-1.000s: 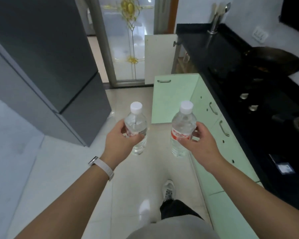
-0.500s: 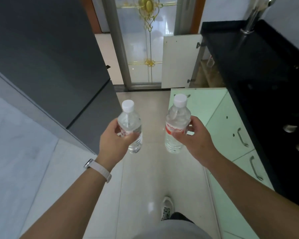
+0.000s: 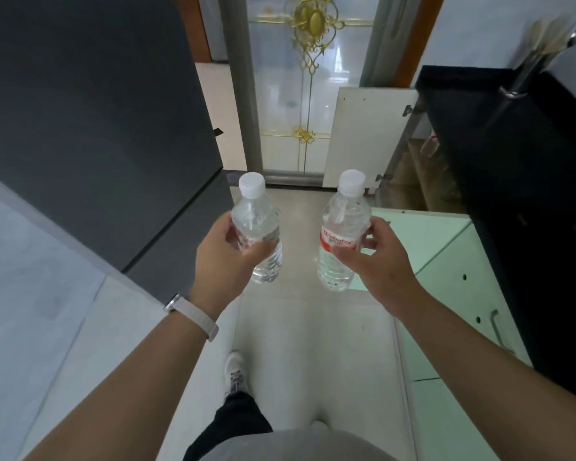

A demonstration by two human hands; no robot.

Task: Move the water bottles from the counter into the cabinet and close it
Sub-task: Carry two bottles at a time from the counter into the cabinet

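The left bottle (image 3: 258,227), upright, is gripped round its middle by the left hand (image 3: 223,261), and the right bottle (image 3: 343,227) by the right hand (image 3: 376,261), apart above the floor (image 3: 313,327). The floor runs ahead between the fridge (image 3: 97,128) and the tabletop (image 3: 512,161) edge to an open white cabinet door (image 3: 363,138).

A: hands?
B: left hand (image 3: 225,264) grips left bottle (image 3: 258,224), right hand (image 3: 378,264) grips right bottle (image 3: 343,227); both upright, capped, apart, above the floor (image 3: 313,331). white wristband (image 3: 193,319) on left wrist
A: cabinet?
B: white door (image 3: 363,138) hangs open ahead, below the black counter (image 3: 512,161)'s far end
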